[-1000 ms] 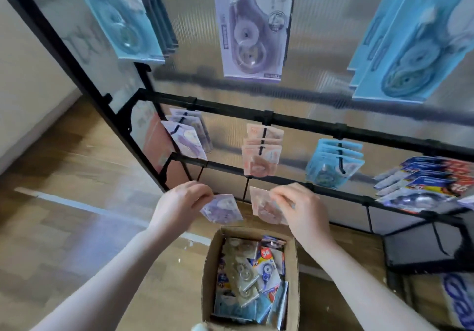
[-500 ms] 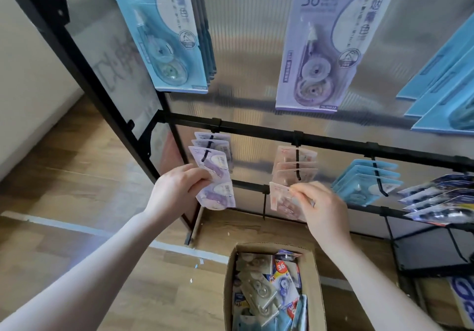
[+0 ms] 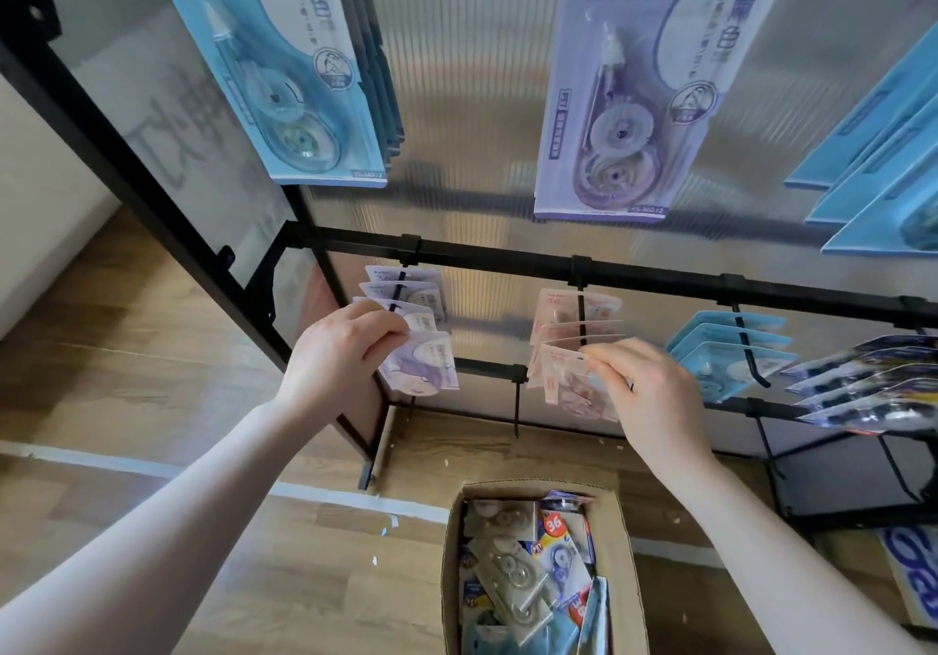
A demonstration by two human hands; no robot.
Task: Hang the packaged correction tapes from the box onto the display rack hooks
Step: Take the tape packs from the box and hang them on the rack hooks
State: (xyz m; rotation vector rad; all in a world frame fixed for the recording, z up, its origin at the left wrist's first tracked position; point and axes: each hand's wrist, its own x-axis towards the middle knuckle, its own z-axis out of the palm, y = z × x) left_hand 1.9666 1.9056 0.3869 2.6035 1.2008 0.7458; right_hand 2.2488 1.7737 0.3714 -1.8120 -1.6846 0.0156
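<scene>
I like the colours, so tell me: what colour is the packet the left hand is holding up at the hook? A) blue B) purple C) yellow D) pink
B: the left hand pinches a purple packet right below the other purple ones on that hook, while the pink packet is in the right hand.

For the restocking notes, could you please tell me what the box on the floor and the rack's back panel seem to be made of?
Box: brown corrugated cardboard, matte, judging by its raw folded rim. Back panel: probably translucent ribbed plastic sheet, with fine vertical flutes and blurred light showing through; glass cannot be ruled out.
</scene>
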